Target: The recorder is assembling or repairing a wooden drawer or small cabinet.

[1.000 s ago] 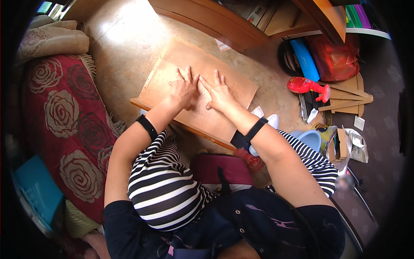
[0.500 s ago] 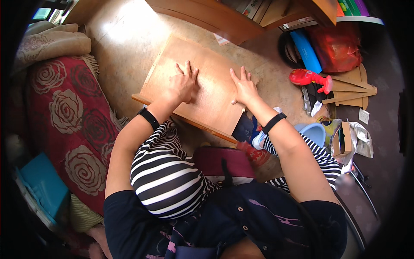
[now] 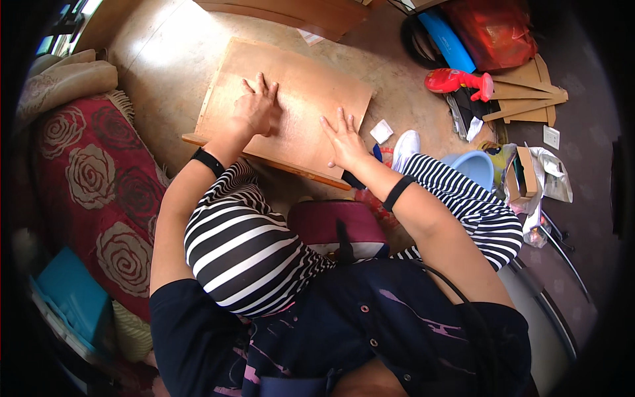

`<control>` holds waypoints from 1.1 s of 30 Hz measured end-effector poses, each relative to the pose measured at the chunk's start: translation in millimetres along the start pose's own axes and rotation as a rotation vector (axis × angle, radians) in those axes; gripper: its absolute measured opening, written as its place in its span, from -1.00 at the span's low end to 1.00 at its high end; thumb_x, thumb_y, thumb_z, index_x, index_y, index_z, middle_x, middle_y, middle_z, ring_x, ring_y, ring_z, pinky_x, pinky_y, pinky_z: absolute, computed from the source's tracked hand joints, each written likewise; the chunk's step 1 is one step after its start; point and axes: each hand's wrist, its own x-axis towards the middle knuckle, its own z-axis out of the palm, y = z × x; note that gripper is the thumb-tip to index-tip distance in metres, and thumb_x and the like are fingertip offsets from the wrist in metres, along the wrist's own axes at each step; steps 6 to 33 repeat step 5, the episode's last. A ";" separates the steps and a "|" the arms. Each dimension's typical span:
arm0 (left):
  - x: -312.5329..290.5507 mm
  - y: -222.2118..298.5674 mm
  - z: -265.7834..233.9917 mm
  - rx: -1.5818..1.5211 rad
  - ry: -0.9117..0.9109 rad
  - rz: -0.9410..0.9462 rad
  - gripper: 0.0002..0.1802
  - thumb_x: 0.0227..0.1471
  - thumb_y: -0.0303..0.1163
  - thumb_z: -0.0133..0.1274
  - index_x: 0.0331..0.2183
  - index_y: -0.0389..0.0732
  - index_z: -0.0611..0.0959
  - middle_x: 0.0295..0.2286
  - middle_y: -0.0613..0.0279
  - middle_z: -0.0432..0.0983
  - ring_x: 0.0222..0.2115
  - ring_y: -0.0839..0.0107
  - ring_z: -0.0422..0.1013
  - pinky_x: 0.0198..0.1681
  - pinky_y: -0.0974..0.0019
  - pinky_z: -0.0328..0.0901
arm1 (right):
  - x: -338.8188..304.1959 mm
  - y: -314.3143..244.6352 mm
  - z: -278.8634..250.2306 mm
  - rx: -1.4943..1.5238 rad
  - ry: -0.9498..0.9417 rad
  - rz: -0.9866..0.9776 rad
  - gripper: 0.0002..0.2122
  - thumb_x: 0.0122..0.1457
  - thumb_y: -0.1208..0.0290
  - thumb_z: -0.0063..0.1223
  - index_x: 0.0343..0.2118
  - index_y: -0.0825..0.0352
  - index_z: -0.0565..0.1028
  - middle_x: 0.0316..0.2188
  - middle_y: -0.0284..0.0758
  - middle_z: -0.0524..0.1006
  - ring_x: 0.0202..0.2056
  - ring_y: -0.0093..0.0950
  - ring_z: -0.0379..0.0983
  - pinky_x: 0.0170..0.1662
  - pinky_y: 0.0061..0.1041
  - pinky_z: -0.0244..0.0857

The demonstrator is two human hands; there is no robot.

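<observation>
A light wooden panel (image 3: 297, 76) lies on the floor before me. A thicker wooden board (image 3: 297, 174) runs along its near edge, so it resembles a drawer turned bottom up. My left hand (image 3: 256, 109) rests on the middle of the panel, fingers spread and pointing away from me. Near the panel's right edge, my right hand (image 3: 344, 144) also lies on it, open, with fingers apart. Neither hand holds anything. Dark bands circle both wrists. What lies under the panel is hidden.
Left stands a seat with a red rose-patterned cover (image 3: 92, 172). A maroon stool (image 3: 337, 225) sits between my striped legs. To the right are my white shoe (image 3: 407, 147), a white packet (image 3: 381, 131), a blue basin (image 3: 473, 169), a red spray bottle (image 3: 456, 81) and cardboard pieces (image 3: 529, 92).
The whole view has shifted, so the panel and both hands appear further left and up. My right foot has moved forward, and the white packet beside the panel now shows. Both hands remain on the panel.
</observation>
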 end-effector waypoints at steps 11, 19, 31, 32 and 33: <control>0.0 8.7 -18.7 -0.029 -0.088 -0.023 0.35 -0.52 0.05 0.38 0.23 -0.15 0.00 0.19 -0.21 -0.10 0.21 -0.19 -0.16 0.17 -0.14 0.00 | 36.0 119.3 49.8 1.191 0.156 0.183 -0.52 0.02 0.52 0.07 0.07 0.20 0.35 0.10 -0.11 0.32 0.13 -0.27 0.25 0.18 -0.33 0.12; 0.0 8.7 -18.7 -0.029 -0.088 -0.023 0.35 -0.52 0.05 0.38 0.23 -0.15 0.00 0.19 -0.21 -0.10 0.21 -0.19 -0.16 0.17 -0.14 0.00 | 36.0 119.3 49.8 1.191 0.156 0.183 -0.52 0.02 0.52 0.07 0.07 0.20 0.35 0.10 -0.11 0.32 0.13 -0.27 0.25 0.18 -0.33 0.12; 0.0 8.7 -18.7 -0.029 -0.088 -0.023 0.35 -0.52 0.05 0.38 0.23 -0.15 0.00 0.19 -0.21 -0.10 0.21 -0.19 -0.16 0.17 -0.14 0.00 | 36.0 119.3 49.8 1.191 0.156 0.183 -0.52 0.02 0.52 0.07 0.07 0.20 0.35 0.10 -0.11 0.32 0.13 -0.27 0.25 0.18 -0.33 0.12; 0.0 8.7 -18.7 -0.029 -0.088 -0.023 0.35 -0.52 0.05 0.38 0.23 -0.15 0.00 0.19 -0.21 -0.10 0.21 -0.19 -0.16 0.17 -0.14 0.00 | 36.0 119.3 49.8 1.191 0.156 0.183 -0.52 0.02 0.52 0.07 0.07 0.20 0.35 0.10 -0.11 0.32 0.13 -0.27 0.25 0.18 -0.33 0.12; 0.0 8.7 -18.7 -0.029 -0.088 -0.023 0.35 -0.52 0.05 0.38 0.23 -0.15 0.00 0.19 -0.21 -0.10 0.21 -0.19 -0.16 0.17 -0.14 0.00 | 36.0 119.3 49.8 1.191 0.156 0.183 -0.52 0.02 0.52 0.07 0.07 0.20 0.35 0.10 -0.11 0.32 0.13 -0.27 0.25 0.18 -0.33 0.12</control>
